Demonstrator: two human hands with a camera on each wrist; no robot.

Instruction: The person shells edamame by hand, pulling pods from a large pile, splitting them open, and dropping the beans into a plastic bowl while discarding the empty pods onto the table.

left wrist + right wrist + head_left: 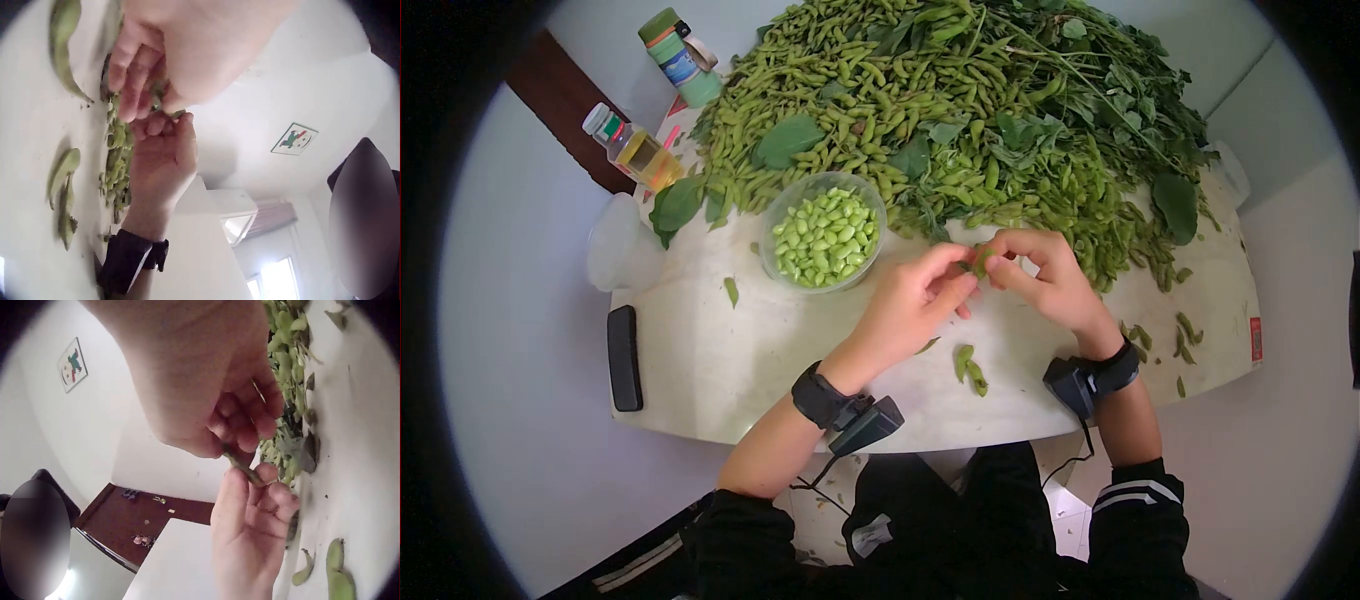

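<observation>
Both hands meet over the white table (pixel 730 370) in front of a big heap of green edamame pods and leaves (pixel 960 110). My left hand (pixel 920 300) and right hand (pixel 1040 275) pinch one green pod (pixel 980 262) between their fingertips. In the right wrist view the same pod (pixel 244 467) runs from the right hand's fingers down to the left thumb. In the left wrist view the pod (pixel 169 109) is mostly hidden between the fingers. A clear bowl of shelled beans (pixel 824 235) stands just left of the hands.
Empty pods (pixel 970 365) lie near the table's front edge, with more (pixel 1185 335) at the right. A black phone (pixel 623 357) lies at the left edge. A clear lid (pixel 622 245), an oil bottle (pixel 632 148) and a green-capped container (pixel 682 58) stand at the back left.
</observation>
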